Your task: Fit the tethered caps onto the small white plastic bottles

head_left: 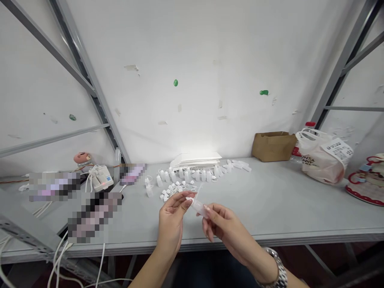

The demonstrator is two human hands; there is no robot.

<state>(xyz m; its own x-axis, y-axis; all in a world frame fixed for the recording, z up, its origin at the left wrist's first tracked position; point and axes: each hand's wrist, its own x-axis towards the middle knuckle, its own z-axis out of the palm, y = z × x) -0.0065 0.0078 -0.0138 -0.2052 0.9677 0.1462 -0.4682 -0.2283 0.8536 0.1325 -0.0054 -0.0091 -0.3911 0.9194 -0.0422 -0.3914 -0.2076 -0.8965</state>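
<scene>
Above the front part of the grey shelf, a small translucent plastic bottle [198, 207] is tilted between my two hands. My right hand [223, 222] is closed around its lower end with thumb and fingers. At the bottle's upper end, my left hand [171, 216] pinches a small white cap [189, 199], partly covered by the fingers. I cannot tell whether the cap is seated on the neck. Behind my hands lies a heap of white caps with thin loops [174, 189]. Several similar bottles [187, 175] stand behind that heap, and a few lie on their sides at the right.
White sheets [196, 160] are stacked against the wall. A cardboard box [273, 146] and a white plastic bag [322, 158] stand at the back right. Pixelated flat devices, a white power strip [102, 178] and loose cables [58, 256] occupy the left side. Metal posts [90, 80] frame the shelf.
</scene>
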